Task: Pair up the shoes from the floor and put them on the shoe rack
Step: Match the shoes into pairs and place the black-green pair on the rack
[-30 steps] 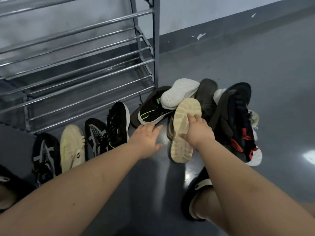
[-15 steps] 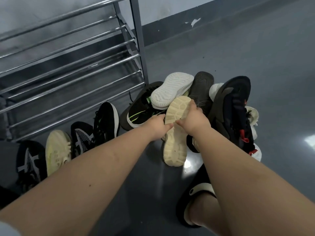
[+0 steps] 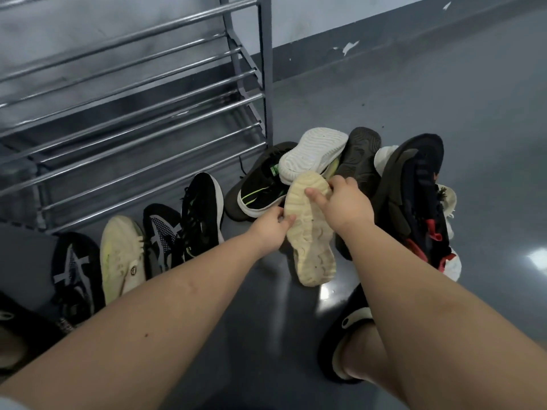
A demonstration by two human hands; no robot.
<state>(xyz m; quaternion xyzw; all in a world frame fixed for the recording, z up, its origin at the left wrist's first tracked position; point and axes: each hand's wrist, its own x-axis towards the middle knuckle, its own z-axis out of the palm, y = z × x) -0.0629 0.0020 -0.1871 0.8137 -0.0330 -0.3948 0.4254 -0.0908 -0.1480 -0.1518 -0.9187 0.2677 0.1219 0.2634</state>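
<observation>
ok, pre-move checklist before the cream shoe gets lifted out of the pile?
1. Right hand grips the sole-up cream shoe near one end: ok.
2. Left hand pinches its side edge: ok.
3. White-soled shoe lies against the cream shoe's far end, may shift on the lift: not ok.
4. Matching cream mesh shoe waits in the floor row by the rack: ok.
5. Metal-bar shoe rack, visible shelves free: ok.
6. Cream shoe's upper, hidden: cannot tell.

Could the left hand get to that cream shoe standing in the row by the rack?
Probably yes. The left hand now holds the upturned cream-soled shoe, so it must let go first. The cream shoe in the row lies uncovered beside that forearm, with nothing across it.
</observation>
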